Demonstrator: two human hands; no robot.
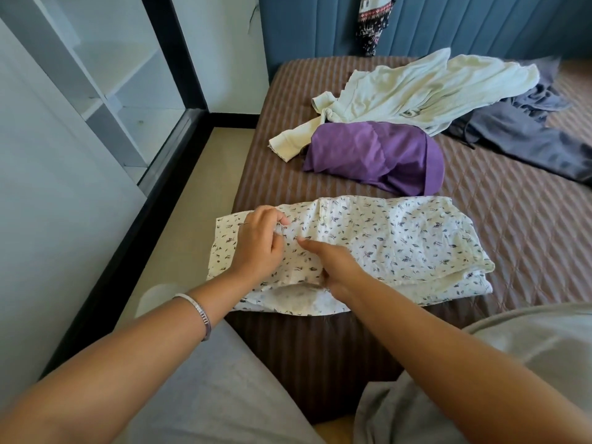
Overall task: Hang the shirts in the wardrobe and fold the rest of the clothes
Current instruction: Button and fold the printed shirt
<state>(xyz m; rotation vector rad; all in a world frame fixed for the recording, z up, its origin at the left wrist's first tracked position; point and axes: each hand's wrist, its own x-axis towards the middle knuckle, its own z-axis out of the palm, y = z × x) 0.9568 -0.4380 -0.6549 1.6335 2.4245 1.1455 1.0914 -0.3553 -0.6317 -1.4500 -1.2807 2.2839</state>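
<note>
A white garment with a small dark leaf print (400, 238) lies folded lengthwise across the near edge of the bed. My left hand (259, 245) pinches a bit of its cloth near the left end. My right hand (336, 267) grips the front edge of the same garment, thumb stretched out on top. Behind it lie a purple garment (374, 155), a pale yellow long-sleeved top (416, 91) and a dark grey garment (528, 133), all loose and unfolded.
The bed has a brown striped quilted cover (512, 225) and a blue padded headboard (448, 24). A patterned dark cloth (373, 24) hangs on the headboard. A white shelving unit behind a black-framed glass panel (128, 91) stands left, past a strip of beige floor (205, 193).
</note>
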